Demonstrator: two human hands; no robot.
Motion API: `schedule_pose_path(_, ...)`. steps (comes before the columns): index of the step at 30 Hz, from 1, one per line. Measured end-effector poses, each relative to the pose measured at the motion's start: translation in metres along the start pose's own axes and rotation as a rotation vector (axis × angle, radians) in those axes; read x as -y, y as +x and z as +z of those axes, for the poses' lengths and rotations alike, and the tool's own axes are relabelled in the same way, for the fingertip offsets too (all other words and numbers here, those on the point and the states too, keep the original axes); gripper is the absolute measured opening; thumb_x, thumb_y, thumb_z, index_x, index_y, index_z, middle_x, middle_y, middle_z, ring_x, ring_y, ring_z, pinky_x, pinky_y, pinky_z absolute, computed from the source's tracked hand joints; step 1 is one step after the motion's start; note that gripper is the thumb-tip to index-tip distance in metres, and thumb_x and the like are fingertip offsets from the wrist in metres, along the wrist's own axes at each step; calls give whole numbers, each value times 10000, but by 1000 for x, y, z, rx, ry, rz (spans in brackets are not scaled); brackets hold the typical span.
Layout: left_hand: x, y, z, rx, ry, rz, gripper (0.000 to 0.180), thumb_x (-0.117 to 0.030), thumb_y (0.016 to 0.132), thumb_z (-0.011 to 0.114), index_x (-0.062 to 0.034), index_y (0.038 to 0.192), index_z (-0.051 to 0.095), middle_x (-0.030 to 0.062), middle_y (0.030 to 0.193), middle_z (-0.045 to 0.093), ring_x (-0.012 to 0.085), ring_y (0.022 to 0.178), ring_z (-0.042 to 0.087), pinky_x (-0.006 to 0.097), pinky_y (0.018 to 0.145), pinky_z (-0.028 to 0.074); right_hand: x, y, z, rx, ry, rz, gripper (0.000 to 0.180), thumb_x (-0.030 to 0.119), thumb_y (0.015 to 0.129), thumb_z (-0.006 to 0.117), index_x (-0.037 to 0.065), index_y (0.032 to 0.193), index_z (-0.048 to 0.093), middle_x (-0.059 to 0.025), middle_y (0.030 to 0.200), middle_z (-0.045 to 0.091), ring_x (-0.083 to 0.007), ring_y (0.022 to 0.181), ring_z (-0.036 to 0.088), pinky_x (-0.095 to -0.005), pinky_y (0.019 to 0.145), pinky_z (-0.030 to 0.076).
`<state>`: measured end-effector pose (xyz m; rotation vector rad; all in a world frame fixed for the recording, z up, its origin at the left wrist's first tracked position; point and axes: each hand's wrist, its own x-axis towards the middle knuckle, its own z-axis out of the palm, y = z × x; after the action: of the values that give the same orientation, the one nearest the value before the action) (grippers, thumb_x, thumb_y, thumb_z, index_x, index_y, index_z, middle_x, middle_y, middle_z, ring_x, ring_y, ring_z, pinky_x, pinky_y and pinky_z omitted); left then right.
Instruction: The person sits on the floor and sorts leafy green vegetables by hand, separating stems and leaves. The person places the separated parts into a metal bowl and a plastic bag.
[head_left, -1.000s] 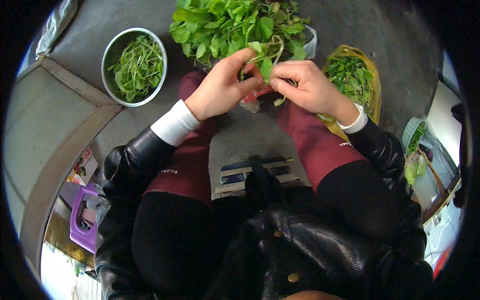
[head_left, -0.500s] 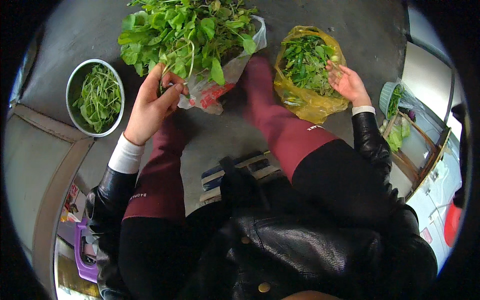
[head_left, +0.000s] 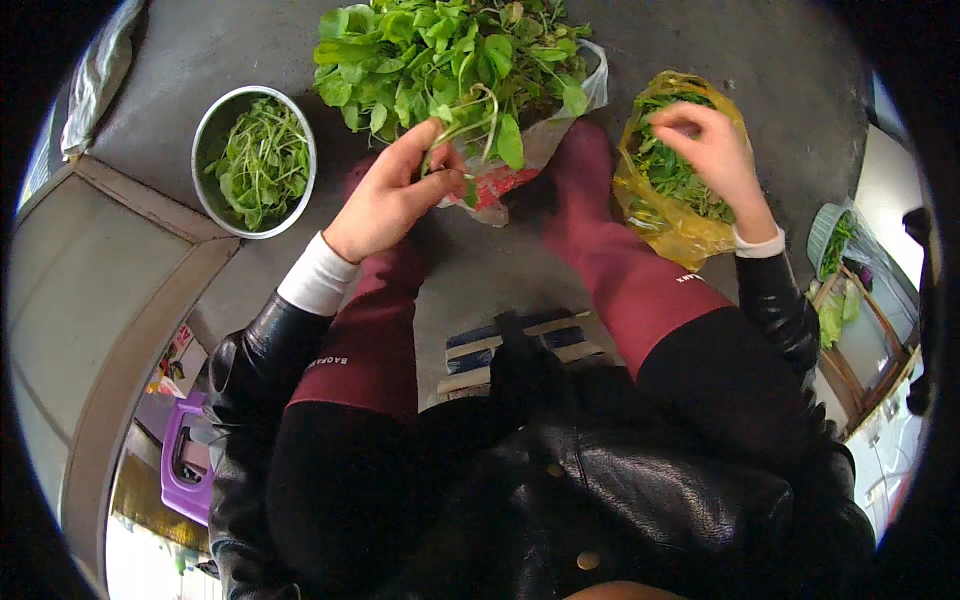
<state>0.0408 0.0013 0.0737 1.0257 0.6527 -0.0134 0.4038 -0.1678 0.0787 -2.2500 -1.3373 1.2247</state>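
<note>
My left hand (head_left: 400, 195) is closed on a leafy green stem (head_left: 490, 100), which curves up from the fingers. Right behind it lies a large heap of leafy greens (head_left: 420, 60) on a white plastic bag (head_left: 535, 150) with red print. Over a yellow plastic bag (head_left: 665, 225) at the right, my right hand (head_left: 710, 150) hovers with bent fingers, smeared by motion; whether anything is in them does not show. Small leafy greens (head_left: 670, 165) fill that bag. At the left stands a metal bowl (head_left: 202, 195) holding picked greens with pale stems (head_left: 260, 165).
My legs in dark red boots (head_left: 640, 290) straddle the grey floor (head_left: 480, 270). A low striped seat (head_left: 470, 360) is between my thighs. Further right, a pale green basket (head_left: 828, 240) with vegetables stands by a wooden frame (head_left: 865, 370). A purple plastic item (head_left: 180, 470) sits at the lower left.
My right hand has turned from palm up with spread fingers to bent fingers over the yellow bag. My left hand still holds the stem. The whole view has shifted, moving things rightward in it.
</note>
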Motion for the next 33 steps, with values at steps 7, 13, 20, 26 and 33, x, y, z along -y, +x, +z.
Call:
schedule_pose_path(7, 4, 5, 1, 132, 47, 76, 152, -29, 942, 586, -58, 1058, 492, -12, 942, 537, 89, 878, 529, 240, 802, 447, 103, 55, 78, 562, 822, 20, 358, 326, 1007, 613, 60, 1240, 673, 21, 1044, 694, -41, 861, 593, -211, 740, 475)
schedule_pose_path(13, -3, -3, -10, 75, -114, -155, 126, -68, 957, 564, -133, 1034, 489, -52, 868, 558, 14, 653, 385, 189, 534, 276, 87, 54, 70, 351, 915, -65, 288, 285, 1003, 622, 58, 1133, 742, 44, 934, 692, -29, 787, 561, -204, 689, 450)
schedule_pose_path(20, 12, -9, -38, -26, -33, -24, 172, -105, 984, 538, -112, 1156, 542, -54, 877, 527, 13, 721, 431, 170, 562, 280, 65, 52, 61, 316, 1032, 52, 287, 282, 1003, 634, 46, 1146, 714, 53, 865, 654, -33, 762, 568, -199, 718, 470)
schedule_pose_path(26, -3, -53, -112, -441, 362, -7, 165, -86, 963, 517, -85, 1102, 606, -44, 840, 540, 51, 660, 426, 220, 568, 315, 70, 41, 57, 221, 847, 40, 346, 225, 988, 644, 30, 1274, 642, -4, 981, 690, -67, 910, 627, -229, 817, 515)
schedule_pose_path(33, 35, -76, -173, -846, 1720, -101, 452, -99, 897, 603, -111, 1348, 578, 163, 1345, 592, 363, 1294, 509, 443, 1023, 464, 66, 48, 71, 186, 672, -178, 176, 138, 963, 674, 2, 1073, 691, -13, 897, 690, -61, 801, 624, -217, 720, 516)
